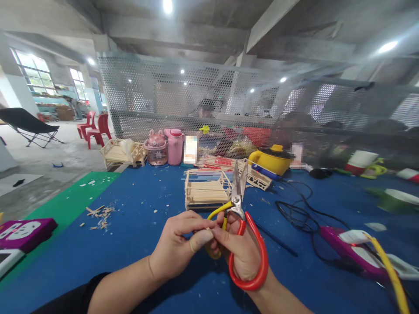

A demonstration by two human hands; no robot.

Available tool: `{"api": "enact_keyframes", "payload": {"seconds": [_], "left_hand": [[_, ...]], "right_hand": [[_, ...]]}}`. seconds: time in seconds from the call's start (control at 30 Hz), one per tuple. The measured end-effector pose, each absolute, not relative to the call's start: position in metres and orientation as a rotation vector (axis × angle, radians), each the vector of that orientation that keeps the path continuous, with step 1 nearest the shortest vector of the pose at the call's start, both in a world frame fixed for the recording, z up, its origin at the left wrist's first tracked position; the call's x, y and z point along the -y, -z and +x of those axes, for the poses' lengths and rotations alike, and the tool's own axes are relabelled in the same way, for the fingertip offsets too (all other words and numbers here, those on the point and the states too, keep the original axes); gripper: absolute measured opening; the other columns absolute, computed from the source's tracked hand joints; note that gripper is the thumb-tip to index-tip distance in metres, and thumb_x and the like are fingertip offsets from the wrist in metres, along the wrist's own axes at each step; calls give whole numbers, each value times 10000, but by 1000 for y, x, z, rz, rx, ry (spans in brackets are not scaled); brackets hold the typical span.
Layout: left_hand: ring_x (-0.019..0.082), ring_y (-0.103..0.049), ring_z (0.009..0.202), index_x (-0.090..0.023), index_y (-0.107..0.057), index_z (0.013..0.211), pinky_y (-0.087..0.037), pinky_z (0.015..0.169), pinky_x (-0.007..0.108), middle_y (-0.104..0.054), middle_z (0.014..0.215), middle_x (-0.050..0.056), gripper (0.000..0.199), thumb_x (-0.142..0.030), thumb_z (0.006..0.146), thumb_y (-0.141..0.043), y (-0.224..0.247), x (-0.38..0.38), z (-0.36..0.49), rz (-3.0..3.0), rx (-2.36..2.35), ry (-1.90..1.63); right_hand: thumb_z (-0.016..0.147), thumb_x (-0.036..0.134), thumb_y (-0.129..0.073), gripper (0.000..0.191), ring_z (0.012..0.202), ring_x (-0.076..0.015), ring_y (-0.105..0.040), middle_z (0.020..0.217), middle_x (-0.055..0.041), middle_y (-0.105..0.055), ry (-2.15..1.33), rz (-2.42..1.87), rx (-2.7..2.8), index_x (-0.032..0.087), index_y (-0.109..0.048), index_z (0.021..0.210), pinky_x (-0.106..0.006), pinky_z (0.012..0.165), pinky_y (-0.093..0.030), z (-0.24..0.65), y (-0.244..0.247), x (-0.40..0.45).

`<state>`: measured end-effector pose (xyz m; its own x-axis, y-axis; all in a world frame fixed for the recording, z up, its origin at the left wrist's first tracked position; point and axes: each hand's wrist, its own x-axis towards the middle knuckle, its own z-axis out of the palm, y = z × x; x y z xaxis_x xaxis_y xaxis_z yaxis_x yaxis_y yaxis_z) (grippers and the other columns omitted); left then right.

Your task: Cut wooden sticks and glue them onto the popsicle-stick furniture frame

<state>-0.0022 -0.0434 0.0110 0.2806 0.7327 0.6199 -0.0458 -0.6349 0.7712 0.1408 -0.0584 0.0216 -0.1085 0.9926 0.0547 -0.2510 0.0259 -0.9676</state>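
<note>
I grip the scissors (236,204) looped over my right hand (241,249), probably so its fingertips can meet my left hand (175,242), pinched closed on something I can't make out

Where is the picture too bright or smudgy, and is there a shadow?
In the head view, the ceiling lamp and leftmost window glare white; in the head view, the green-and-white thing at the right is smeared, the scissors clearer; in the head view, a shadow darkens the blue table below the left hand.
</note>
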Motion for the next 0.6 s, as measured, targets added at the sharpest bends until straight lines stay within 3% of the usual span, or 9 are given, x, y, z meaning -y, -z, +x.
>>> {"api": "enact_keyframes", "payload": {"seconds": [0.23, 0.37, 0.5, 0.6], "left_hand": [[130, -606, 686, -163, -679, 831, -493, 646, 237, -679, 794, 51, 191, -288, 852, -537, -11, 41, -2, 1814, -870, -1429], [135, -630, 737, -200, -680, 917, -502, 702, 237, -701, 814, 45, 158, -267, 846, -555, -8, 42, -3, 2117, -875, -1437], [106, -618, 637, -207, -564, 1119, -503, 590, 193, -689, 770, 19, 292, -297, 842, -561, -3, 44, -5, 2236, -917, -1498], [100, -613, 634, -204, -507, 1146, -497, 580, 184, -678, 759, 6, 329, -303, 838, -568, -3, 44, -7, 2312, -847, -1542]], "right_hand": [[710, 432, -665, 299, 597, -133, -558, 730, -20, -594, -931, -1121, 1354, 178, -523, 777, -258, 542, -477, 149, -29, 63], [733, 361, -639, 218, 629, -140, -564, 720, -18, -594, -794, -1130, 1489, 177, -530, 775, -262, 590, -489, 149, -40, 65], [692, 320, -657, 206, 593, -144, -565, 666, -2, -593, -788, -1204, 1483, 182, -515, 752, -260, 567, -488, 145, -43, 66], [713, 296, -624, 156, 610, -144, -559, 673, -6, -596, -739, -1242, 1500, 179, -523, 729, -259, 579, -476, 145, -43, 66]]}}
